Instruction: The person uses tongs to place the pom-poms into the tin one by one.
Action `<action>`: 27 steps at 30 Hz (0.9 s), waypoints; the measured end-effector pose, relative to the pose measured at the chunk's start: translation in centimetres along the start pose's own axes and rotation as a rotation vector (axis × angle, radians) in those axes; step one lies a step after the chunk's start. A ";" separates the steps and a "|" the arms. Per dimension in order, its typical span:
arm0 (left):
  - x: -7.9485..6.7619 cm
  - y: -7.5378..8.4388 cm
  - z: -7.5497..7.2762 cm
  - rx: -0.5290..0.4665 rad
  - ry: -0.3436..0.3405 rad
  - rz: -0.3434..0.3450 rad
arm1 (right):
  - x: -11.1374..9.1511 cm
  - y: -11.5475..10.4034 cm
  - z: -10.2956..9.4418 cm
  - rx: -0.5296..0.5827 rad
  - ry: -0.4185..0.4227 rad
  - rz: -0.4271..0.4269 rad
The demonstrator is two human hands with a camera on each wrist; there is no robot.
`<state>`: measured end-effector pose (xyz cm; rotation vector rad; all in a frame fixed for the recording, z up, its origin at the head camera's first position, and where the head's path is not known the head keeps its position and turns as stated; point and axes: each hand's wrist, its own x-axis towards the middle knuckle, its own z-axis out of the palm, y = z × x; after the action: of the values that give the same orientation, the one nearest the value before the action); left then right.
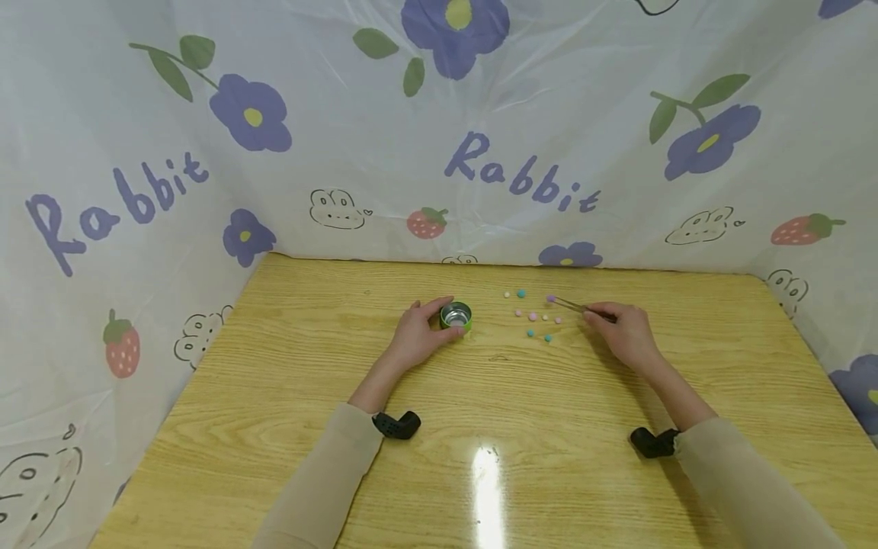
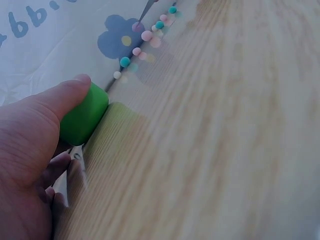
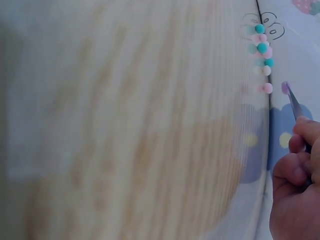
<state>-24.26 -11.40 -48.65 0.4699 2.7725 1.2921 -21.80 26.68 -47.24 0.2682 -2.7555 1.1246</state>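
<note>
My left hand (image 1: 417, 335) holds a small round green tin (image 1: 456, 314) between thumb and fingers; its silvery inside faces up, and it rests on the table. In the left wrist view the thumb lies along the tin's green side (image 2: 86, 117). The right hand (image 1: 627, 332) pinches metal tweezers (image 1: 575, 306), which point left. At their tips is a purple bead (image 1: 552, 299), held clear of the tabletop in the right wrist view. Several loose beads lie between the hands: pink (image 1: 532, 316), teal (image 1: 521, 293) and white (image 1: 507, 294).
Wood-grain table (image 1: 439, 473) spreads out under both arms. Behind it and at the sides hangs a white cloth (image 1: 384, 152) printed with flowers, strawberries and rabbits. Each wrist carries a black camera, one on the left (image 1: 398, 425) and one on the right (image 1: 652, 442).
</note>
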 end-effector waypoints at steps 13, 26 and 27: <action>0.0 -0.3 0.1 0.003 0.006 0.005 | 0.8 -2.1 0.3 0.036 0.017 -0.055; 0.0 -0.2 0.0 0.007 0.007 0.014 | 1.9 -4.2 1.4 0.095 -0.019 -0.081; 0.0 -0.2 0.0 0.009 0.005 0.015 | 2.0 -4.3 1.5 0.100 -0.022 -0.082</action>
<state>-24.31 -11.53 -48.77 0.4901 2.7855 1.2856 -22.88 22.37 -44.94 0.4047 -2.6837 1.2466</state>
